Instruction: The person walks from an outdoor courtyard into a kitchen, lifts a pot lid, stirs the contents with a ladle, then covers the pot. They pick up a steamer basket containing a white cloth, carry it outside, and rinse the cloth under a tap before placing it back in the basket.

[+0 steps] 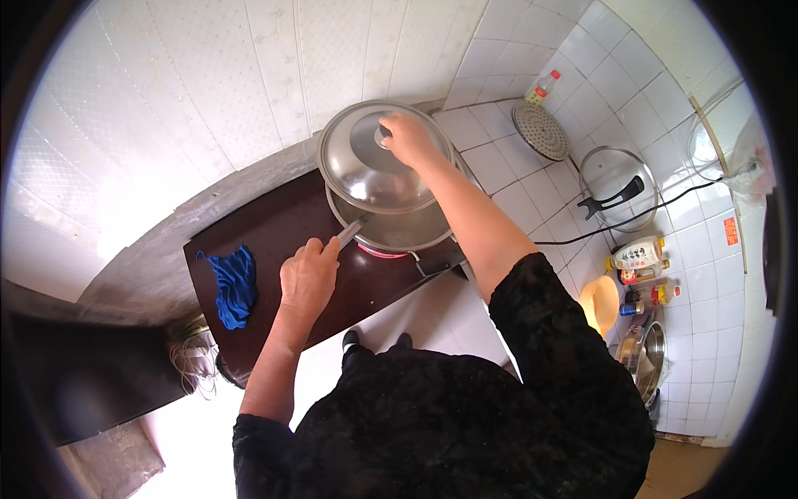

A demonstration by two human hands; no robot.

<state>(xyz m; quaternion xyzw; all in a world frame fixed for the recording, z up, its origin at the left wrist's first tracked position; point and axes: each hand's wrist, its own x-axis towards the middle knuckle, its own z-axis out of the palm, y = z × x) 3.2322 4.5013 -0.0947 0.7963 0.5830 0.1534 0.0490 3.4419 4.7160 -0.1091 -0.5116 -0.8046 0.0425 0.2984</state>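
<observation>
My right hand (pixel 406 138) grips the dark knob of a domed metal lid (pixel 355 165). That lid is over the back part of a wide metal pot (pixel 405 232), with the pot's front part uncovered. What the pot holds is hard to make out. My left hand (pixel 310 277) is closed around the metal handle of a cooking utensil (pixel 353 232), whose far end reaches into the pot under the lid's front edge. A red glow (pixel 380 252) shows under the pot's front side. The pot stands on a dark brown table (pixel 299 218).
A crumpled blue cloth (pixel 234 287) lies at the table's left. On the tiled counter (pixel 499 150) at right are a perforated round plate (pixel 540 131), a glass lid (pixel 617 178), several bottles (pixel 639 254) and a yellow plastic container (pixel 600 305). A black cable (pixel 623 226) crosses there.
</observation>
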